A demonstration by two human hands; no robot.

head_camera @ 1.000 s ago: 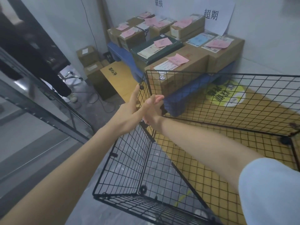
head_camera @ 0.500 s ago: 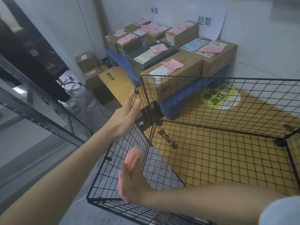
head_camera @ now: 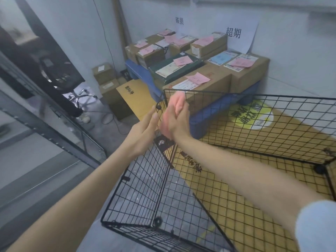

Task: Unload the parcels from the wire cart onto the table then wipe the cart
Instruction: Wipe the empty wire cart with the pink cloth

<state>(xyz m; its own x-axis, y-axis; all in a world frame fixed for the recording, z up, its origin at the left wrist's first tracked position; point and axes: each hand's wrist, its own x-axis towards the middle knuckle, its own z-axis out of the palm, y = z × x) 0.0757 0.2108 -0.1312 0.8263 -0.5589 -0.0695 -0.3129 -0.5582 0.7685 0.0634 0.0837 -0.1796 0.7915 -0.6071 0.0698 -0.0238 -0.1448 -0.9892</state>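
While wire cart (head_camera: 254, 95) stands before person: left hand (head_camera: 143, 130) outside its far-left corner, fingers straight, relaxed; right hand (head_camera: 175, 117) inside same corner, blurred, fingers straight, gripping nothing; parcels (head_camera: 216, 84) stacked just beyond cart.

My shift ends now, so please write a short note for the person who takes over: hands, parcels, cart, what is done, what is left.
Left hand: open, holds nothing, by the far left corner of the wire cart.
Right hand: open, blurred, close beside it.
Parcels: stacked on the blue table behind the cart; none shows in the cart.
Done: unloading, it seems.
Left: wiping; no cloth in view.
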